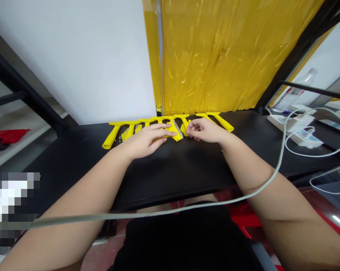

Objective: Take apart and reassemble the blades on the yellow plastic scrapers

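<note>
Reaching across the black table (183,169) in the head view, I have my left hand (147,140) stretched out palm-down, its fingers nearly straight and loosely spread, with the fingertips laid on a yellow piece (174,128) that has a grey strip (179,130) along its right side; I am not gripping it. That piece lies at the middle of the far part of the table. Just right of it, my right hand (203,130) is half curled, thumb and forefinger close together; I cannot tell whether something small is pinched there. Around my hands, a row of yellow handles (110,139) runs left to right along the far side, some partly hidden by my fingers. Small bits (119,139) lie left of my left hand, too tiny to make out. Behind stand a white panel (102,60) on the left and a yellow-wrapped panel (215,56) on the right. A clear bottle (295,90) and white boxes (305,137) sit far right, and a pale cable (281,150) loops across nearer me.
</note>
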`<action>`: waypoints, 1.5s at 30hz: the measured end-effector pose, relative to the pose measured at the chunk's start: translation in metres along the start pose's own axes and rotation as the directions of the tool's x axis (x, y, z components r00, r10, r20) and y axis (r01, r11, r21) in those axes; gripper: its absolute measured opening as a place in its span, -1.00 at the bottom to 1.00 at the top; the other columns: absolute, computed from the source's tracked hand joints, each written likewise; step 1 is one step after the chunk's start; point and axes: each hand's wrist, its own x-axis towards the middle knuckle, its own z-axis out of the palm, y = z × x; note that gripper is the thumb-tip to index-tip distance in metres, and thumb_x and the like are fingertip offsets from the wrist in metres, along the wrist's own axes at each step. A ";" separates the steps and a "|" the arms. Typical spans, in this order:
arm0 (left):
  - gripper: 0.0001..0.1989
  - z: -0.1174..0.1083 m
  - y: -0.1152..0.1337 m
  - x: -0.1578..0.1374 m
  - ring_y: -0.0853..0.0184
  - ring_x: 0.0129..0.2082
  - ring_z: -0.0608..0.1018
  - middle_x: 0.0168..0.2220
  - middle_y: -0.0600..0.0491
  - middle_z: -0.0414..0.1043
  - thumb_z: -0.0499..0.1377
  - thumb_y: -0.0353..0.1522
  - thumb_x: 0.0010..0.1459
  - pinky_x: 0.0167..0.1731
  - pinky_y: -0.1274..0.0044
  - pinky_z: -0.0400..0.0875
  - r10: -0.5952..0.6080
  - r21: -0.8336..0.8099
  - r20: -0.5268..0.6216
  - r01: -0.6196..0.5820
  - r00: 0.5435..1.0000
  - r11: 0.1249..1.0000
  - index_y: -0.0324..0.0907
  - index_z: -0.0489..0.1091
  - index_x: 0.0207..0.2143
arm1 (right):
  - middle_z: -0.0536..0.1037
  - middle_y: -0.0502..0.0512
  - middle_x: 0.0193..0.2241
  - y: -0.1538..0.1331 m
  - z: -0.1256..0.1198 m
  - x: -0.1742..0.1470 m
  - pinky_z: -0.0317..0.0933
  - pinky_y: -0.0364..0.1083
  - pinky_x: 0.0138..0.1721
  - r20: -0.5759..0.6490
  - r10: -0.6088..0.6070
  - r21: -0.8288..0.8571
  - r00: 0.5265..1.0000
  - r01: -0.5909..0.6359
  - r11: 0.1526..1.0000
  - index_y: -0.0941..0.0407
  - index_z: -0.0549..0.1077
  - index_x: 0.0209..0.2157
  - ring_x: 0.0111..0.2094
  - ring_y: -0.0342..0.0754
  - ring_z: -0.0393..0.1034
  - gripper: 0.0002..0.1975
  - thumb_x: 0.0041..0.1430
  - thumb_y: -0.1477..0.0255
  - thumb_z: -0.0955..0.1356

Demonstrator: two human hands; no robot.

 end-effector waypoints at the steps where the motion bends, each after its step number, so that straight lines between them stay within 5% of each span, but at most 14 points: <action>1: -0.67 0.002 0.001 0.000 0.10 0.17 0.57 0.32 -0.16 0.40 0.11 -0.29 0.42 0.09 0.24 0.56 -0.025 -0.081 -0.027 0.022 0.999 0.996 -0.07 0.57 0.12 | 0.55 0.03 -0.48 -0.001 0.000 0.000 0.35 -0.18 -0.54 -0.002 -0.005 0.026 1.000 0.005 1.000 0.14 0.51 -0.36 -0.54 -0.18 0.40 -0.88 0.15 0.46 0.51; 3: -0.66 0.006 0.005 0.001 0.23 -0.17 0.67 0.26 -0.19 0.44 0.16 -0.24 0.40 -0.32 0.44 0.64 -0.122 -0.309 -0.065 0.097 0.990 0.946 -0.08 0.54 0.14 | 0.54 0.02 -0.49 -0.005 0.000 -0.001 0.38 -0.18 -0.51 -0.005 -0.030 0.103 1.000 0.030 0.994 0.13 0.51 -0.35 -0.52 -0.17 0.42 -0.83 0.15 0.39 0.53; 6: -0.62 0.012 0.010 0.003 0.44 -0.54 0.52 -0.07 -0.12 0.56 0.24 -0.19 0.36 -0.68 0.64 0.38 -0.283 -0.655 -0.027 0.197 0.959 0.730 -0.11 0.46 0.15 | 0.55 0.02 -0.50 -0.009 0.005 -0.002 0.44 -0.15 -0.44 -0.043 -0.100 0.237 0.994 0.107 0.966 0.13 0.51 -0.31 -0.49 -0.14 0.45 -0.72 0.12 0.24 0.56; 9: -0.66 0.013 0.015 0.006 0.43 -0.59 0.50 -0.35 0.08 0.44 0.33 -0.23 0.27 -0.73 0.68 0.30 -0.362 -0.843 0.028 0.217 0.932 0.493 -0.10 0.40 0.04 | 0.54 0.01 -0.48 -0.012 0.013 -0.001 0.44 -0.14 -0.45 -0.109 -0.148 0.313 0.983 0.175 0.934 0.13 0.52 -0.29 -0.48 -0.14 0.44 -0.62 0.08 0.14 0.58; 13: -0.62 0.009 0.016 0.010 0.40 -0.61 0.49 -0.47 0.19 0.33 0.37 -0.29 0.22 -0.75 0.72 0.22 -0.416 -0.938 0.147 0.261 0.897 0.230 -0.04 0.28 -0.02 | 0.48 -0.03 -0.51 -0.011 0.024 0.002 0.37 -0.15 -0.51 -0.166 -0.175 0.292 0.970 0.218 0.931 0.13 0.52 -0.31 -0.53 -0.18 0.36 -0.58 0.05 0.09 0.58; 19: -0.64 0.003 0.015 0.014 0.48 -0.63 0.44 -0.32 0.11 0.40 0.33 -0.39 0.21 -0.78 0.76 0.10 -0.463 -0.960 0.229 0.277 0.856 0.037 -0.02 0.25 -0.04 | 0.49 0.00 -0.48 -0.010 0.028 0.004 0.34 -0.15 -0.53 -0.185 -0.189 0.245 0.965 0.231 0.942 0.14 0.54 -0.30 -0.52 -0.17 0.34 -0.57 0.06 0.06 0.57; 24: -0.69 -0.002 0.013 0.012 0.53 -0.65 0.36 -0.28 0.09 0.42 0.27 -0.42 0.25 -0.80 0.79 0.02 -0.458 -0.959 0.265 0.283 0.849 -0.031 -0.02 0.25 -0.04 | 0.50 0.01 -0.45 -0.013 0.027 0.001 0.27 -0.12 -0.52 -0.231 -0.223 0.186 0.947 0.268 0.945 0.12 0.55 -0.29 -0.53 -0.16 0.30 -0.57 0.09 0.04 0.55; 37: -0.66 -0.009 -0.001 0.001 0.59 -0.67 0.27 -0.18 0.08 0.46 0.33 -0.35 0.22 -0.82 0.80 -0.08 -0.372 -0.953 0.295 0.302 0.880 -0.040 0.04 0.31 -0.01 | 0.40 0.06 -0.36 -0.028 0.028 -0.012 0.26 -0.05 -0.34 -0.295 -0.449 -0.012 0.844 0.466 0.885 0.07 0.61 -0.31 -0.35 -0.07 0.31 -0.66 0.20 0.07 0.52; 45: -0.65 -0.002 0.012 0.005 0.52 -0.66 0.37 -0.34 0.15 0.38 0.34 -0.33 0.23 -0.80 0.79 0.07 -0.375 -0.956 0.238 0.285 0.896 0.073 0.01 0.23 -0.07 | 0.39 0.05 -0.37 -0.026 0.029 -0.007 0.21 -0.06 -0.35 -0.311 -0.404 -0.061 0.860 0.406 0.912 0.08 0.61 -0.35 -0.36 -0.08 0.26 -0.74 0.17 0.16 0.53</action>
